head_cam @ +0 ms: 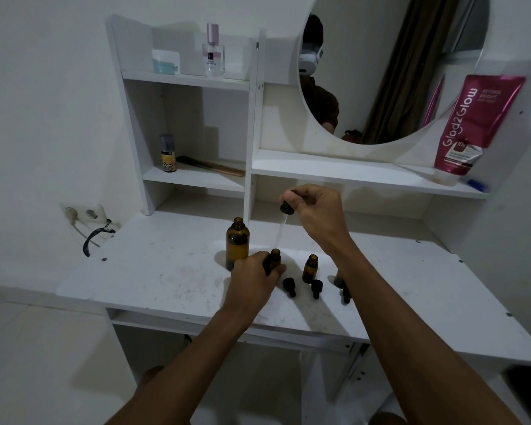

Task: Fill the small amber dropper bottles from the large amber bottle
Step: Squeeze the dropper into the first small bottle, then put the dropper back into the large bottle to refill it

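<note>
The large amber bottle (237,245) stands uncapped on the white desk (154,271). Just right of it my left hand (252,282) grips a small amber bottle (274,258), whose open neck shows above my fingers. My right hand (318,211) pinches the black bulb of a long glass dropper (284,223); its glass tube slants down, its tip just above that small bottle's mouth. A second small amber bottle (310,268) stands open to the right. A third one (338,279) is mostly hidden behind my right forearm. Three black dropper caps (289,286) lie in front of the bottles.
White shelves rise behind the desk with a perfume bottle (213,52), a jar (165,61), a small spray can (168,154) and a comb (212,167). A round mirror (390,69) and a pink tube (472,124) are at right. A wall socket with cable (86,216) is at left.
</note>
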